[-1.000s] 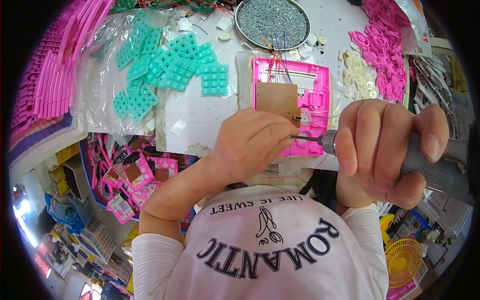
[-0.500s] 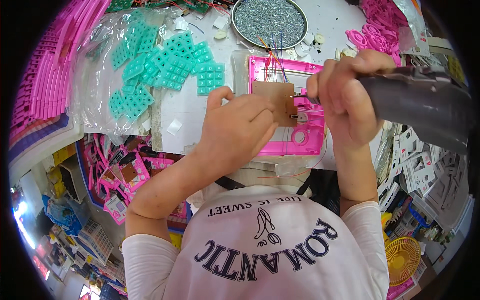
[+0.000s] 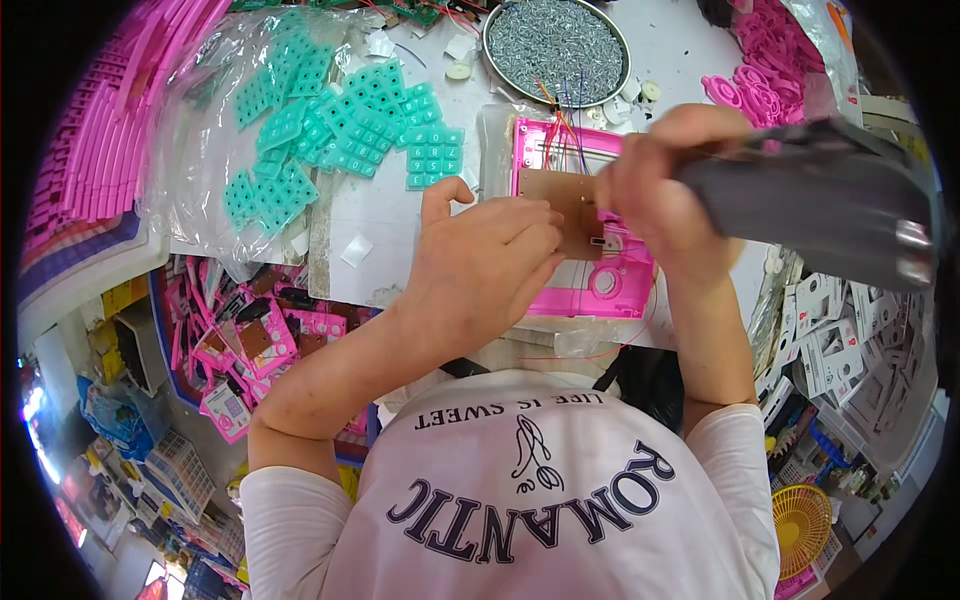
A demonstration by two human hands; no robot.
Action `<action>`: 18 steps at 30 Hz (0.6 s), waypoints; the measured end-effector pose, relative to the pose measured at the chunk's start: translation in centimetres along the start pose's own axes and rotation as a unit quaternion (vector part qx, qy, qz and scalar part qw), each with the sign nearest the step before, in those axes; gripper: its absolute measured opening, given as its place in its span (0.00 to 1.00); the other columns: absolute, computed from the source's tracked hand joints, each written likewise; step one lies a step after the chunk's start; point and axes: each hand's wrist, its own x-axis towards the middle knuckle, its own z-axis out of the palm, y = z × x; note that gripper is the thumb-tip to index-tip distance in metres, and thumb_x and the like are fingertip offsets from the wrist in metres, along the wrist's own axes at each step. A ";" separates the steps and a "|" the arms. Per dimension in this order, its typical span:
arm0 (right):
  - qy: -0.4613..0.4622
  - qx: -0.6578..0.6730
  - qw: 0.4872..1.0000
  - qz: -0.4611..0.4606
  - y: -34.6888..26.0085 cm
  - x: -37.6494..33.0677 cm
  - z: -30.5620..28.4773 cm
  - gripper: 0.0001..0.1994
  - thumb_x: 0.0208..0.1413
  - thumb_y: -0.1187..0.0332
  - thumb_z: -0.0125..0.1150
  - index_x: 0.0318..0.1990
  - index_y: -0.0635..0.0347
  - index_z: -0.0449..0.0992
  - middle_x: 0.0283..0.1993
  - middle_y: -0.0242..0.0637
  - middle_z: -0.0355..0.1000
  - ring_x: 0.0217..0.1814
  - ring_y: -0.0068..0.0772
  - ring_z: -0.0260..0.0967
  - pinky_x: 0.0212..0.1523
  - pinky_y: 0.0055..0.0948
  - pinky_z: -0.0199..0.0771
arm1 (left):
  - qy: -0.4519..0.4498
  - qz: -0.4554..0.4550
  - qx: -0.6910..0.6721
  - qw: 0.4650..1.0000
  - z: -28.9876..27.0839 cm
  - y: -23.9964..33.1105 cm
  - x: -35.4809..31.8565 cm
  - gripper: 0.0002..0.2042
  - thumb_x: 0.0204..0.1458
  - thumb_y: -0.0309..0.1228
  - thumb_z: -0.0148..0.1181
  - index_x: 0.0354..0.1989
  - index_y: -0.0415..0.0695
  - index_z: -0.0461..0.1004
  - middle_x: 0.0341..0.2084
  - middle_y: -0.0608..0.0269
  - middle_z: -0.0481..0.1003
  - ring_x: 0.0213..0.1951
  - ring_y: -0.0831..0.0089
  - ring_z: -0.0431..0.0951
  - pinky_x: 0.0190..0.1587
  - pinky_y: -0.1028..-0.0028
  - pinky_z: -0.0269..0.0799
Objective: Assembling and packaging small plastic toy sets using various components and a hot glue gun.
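On the worktop (image 3: 388,225) the pink casing (image 3: 632,273) lies ahead of the person, long axis running away. Rightward of it extends the grey power driver (image 3: 810,195), gripped by the right hand (image 3: 668,200), tip hidden. The left hand (image 3: 483,262), seemingly nearer, half-curls over the casing's left edge, fingertips at its brown board (image 3: 563,190), apparently grasping nothing.

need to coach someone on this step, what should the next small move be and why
Probably steady the brown board with the left hand: that hand is at the board's left side, while the right hand holds a dark screwdriver near its right edge. The tip is hidden, so contact can't be confirmed.
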 end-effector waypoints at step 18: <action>-0.039 0.095 0.995 -0.009 -2.6 -0.4 1.1 0.19 0.65 0.57 0.63 0.57 0.51 0.65 0.20 0.22 0.62 0.22 0.20 0.58 0.24 0.25 0.66 | 0.019 0.023 -0.088 0.996 -2.1 -6.4 8.6 0.08 0.49 0.33 0.69 0.37 0.45 0.81 0.28 0.61 0.80 0.34 0.64 0.81 0.46 0.66 0.72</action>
